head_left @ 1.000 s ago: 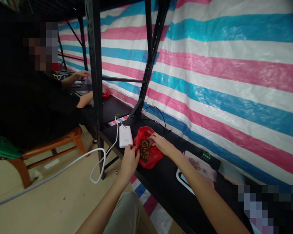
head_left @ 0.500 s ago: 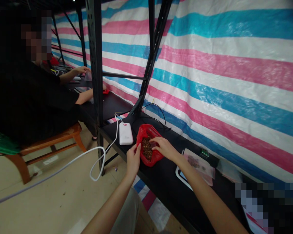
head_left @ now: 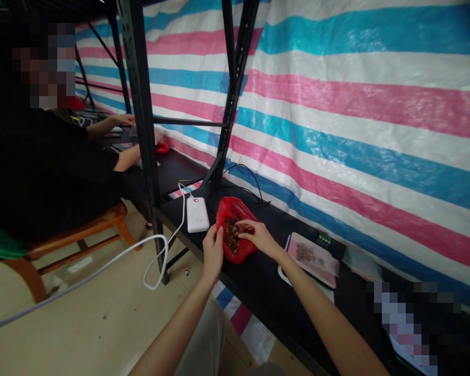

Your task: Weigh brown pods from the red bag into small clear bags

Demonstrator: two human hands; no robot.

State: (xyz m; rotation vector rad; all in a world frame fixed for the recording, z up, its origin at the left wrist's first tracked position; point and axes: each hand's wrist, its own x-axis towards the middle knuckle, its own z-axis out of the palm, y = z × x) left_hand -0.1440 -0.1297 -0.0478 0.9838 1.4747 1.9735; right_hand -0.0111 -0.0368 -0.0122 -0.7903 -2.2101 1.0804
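Note:
A red plastic bag lies with its mouth spread on the black tabletop, holding many small brownish-gold pieces too small to name surely. The bag's near left rim is pinched between the thumb and fingers of my left hand. My right hand reaches into the mouth from the right, its fingertips bent together among the pieces; what they grip, if anything, is hidden. Right of the bag, a clear plastic bag with small dark pieces inside rests on a white-rimmed device, partly behind my right forearm.
A white power bank with a white cable sits left of the red bag. Black shelf posts rise beyond it. Small green parts lie near the striped sheet. Another person sits at the left.
The view has shifted slightly, so most things appear a little further left. My right fingers have moved slightly lower among the pieces. My left hand keeps its hold on the rim.

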